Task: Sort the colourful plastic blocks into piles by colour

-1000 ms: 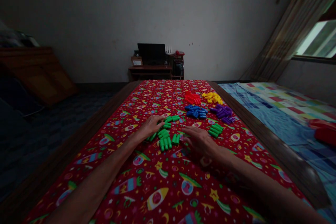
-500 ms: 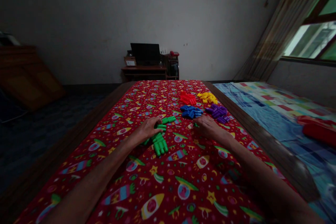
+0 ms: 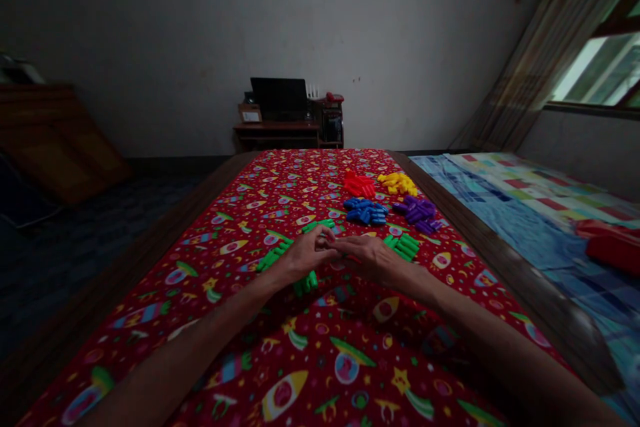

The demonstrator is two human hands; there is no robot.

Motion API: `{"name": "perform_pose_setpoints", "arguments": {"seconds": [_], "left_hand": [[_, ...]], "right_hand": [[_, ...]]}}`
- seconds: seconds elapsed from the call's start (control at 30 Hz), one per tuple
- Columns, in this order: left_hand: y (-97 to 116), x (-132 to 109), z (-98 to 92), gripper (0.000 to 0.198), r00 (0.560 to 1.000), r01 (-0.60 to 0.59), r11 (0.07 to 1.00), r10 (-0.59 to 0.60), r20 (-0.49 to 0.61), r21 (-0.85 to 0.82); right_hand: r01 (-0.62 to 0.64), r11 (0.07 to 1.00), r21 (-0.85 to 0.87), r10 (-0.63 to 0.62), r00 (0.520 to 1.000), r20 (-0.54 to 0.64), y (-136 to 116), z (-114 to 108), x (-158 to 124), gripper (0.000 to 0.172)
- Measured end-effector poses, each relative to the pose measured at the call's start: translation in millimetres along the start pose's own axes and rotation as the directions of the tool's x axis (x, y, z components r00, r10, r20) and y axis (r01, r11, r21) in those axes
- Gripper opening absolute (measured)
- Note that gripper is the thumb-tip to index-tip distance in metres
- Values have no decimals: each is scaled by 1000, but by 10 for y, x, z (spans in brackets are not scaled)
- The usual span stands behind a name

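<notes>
"While the left hand [image 3: 307, 255] and the right hand [image 3: 371, 255] meet at the fingertips, where do the green pieces lie?"

"Mostly about the left hand. A slanted green cluster [image 3: 273, 255] sits just to its left, partly behind the wrist, and a thin green strip [image 3: 323, 224] shows just beyond its knuckles, its long axis running sideways and a little away."

"Anything on the near side of it?"

"Yes, a green bunch [image 3: 306, 285] peeks out under that hand, with its long axis pointing back toward the person."

"And by the other hand?"

"A green row [image 3: 405, 247] lies just beyond the right hand and to its right, its sticks side by side, their long axes slanting nearer as they run rightward. The right hand is clearly the nearer one there."

"Are they pinching something?"

"I can't tell. The left has its thumb and fingers curled toward each other; the right is flatter, fingers together and pointing left. The spot where they meet hides whatever may be between."

"What lies farther off?"

"On the worktop [image 3: 325, 353], the blue pile [image 3: 367, 211] is beyond the right hand, and the purple pile [image 3: 419, 212] beyond and right of it."
</notes>
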State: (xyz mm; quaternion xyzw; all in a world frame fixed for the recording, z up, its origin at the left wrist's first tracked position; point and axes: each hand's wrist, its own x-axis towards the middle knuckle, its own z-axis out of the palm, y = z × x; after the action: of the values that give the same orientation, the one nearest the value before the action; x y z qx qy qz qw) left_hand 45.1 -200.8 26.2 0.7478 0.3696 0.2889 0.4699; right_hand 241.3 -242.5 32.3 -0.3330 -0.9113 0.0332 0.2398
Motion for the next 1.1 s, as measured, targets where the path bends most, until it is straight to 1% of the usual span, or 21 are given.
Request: {"name": "perform_pose_setpoints", "arguments": {"seconds": [0.07, 0.1, 0.13, 0.17, 0.2, 0.23, 0.3, 0.37, 0.4, 0.47, 0.6, 0.67, 0.73, 0.8, 0.83, 0.87, 0.93, 1.0, 1.07, 1.1], "left_hand": [[10, -29, -80, 33, 997, -77, 972, 75, 20, 223], [-4, -41, -171, 32, 992, -122, 926, 125, 14, 357], [-29, -55, -290, 31, 985, -151, 859, 172, 1, 489], [-63, -69, -427, 31, 978, -156, 794, 209, -23, 588], [-100, -84, -570, 32, 976, -133, 739, 213, -42, 660], [-136, -100, -709, 32, 981, -86, 700, 183, -61, 708], [-193, -127, -934, 31, 998, 2, 657, 41, -38, 754], [-225, -134, -1050, 29, 994, 49, 650, -105, 26, 758], [-236, -127, -1068, 27, 987, 58, 657, -149, 54, 752], [-261, -97, -1046, 26, 982, 71, 682, -178, 70, 728], [-338, -16, -944, 33, 990, 99, 772, -139, 15, 628], [-363, 17, -904, 33, 995, 91, 832, -102, -10, 548], [-338, 43, -852, 30, 997, 71, 896, -62, -35, 438], [-244, 55, -766, 28, 998, 43, 945, -23, -65, 323], [-172, 51, -705, 29, 997, 27, 961, -7, -76, 274], [-89, 40, -633, 30, 997, 7, 972, 11, -77, 234], [87, -7, -469, 32, 997, -43, 982, 53, -50, 186], [232, -67, -313, 31, 995, -91, 977, 97, -19, 192], [307, -108, -215, 31, 991, -130, 965, 132, 5, 230], [313, -116, -200, 31, 990, -140, 956, 140, 17, 256]], "right_hand": [[-97, 994, -49, 99, 994, 44, 69, -44, -3, 25], [-158, 984, -86, 163, 985, 56, 127, -94, -16, 23], [-217, 968, -128, 227, 971, 73, 194, -158, -35, 22], [-270, 947, -177, 289, 952, 96, 263, -229, -57, 22], [-312, 922, -228, 346, 930, 127, 329, -301, -82, 21], [-343, 898, -277, 396, 904, 163, 387, -369, -108, 20], [-374, 862, -342, 463, 856, 230, 475, -477, -158, 19], [-379, 856, -351, 482, 832, 275, 519, -541, -195, 18], [-374, 861, -344, 476, 831, 287, 528, -560, -207, 17], [-363, 866, -344, 461, 845, 270, 522, -581, -212, 18], [-333, 871, -361, 409, 899, 159, 447, -568, -168, 27], [-298, 902, -313, 348, 930, 117, 381, -511, -140, 30], [-245, 942, -228, 266, 961, 70, 297, -402, -121, 29], [-189, 973, -136, 189, 982, -16, 198, -248, -107, 27], [-163, 982, -90, 157, 985, -69, 147, -163, -99, 28], [-140, 989, -50, 133, 983, -123, 96, -81, -89, 32], [-101, 995, 25, 104, 977, -184, 6, 44, -63, 42], [-94, 992, 81, 107, 979, -174, -56, 81, -32, 39], [-119, 989, 90, 130, 983, -129, -75, 11, -8, 31], [-150, 986, 66, 157, 981, -114, -65, -60, -1, 28]]}}
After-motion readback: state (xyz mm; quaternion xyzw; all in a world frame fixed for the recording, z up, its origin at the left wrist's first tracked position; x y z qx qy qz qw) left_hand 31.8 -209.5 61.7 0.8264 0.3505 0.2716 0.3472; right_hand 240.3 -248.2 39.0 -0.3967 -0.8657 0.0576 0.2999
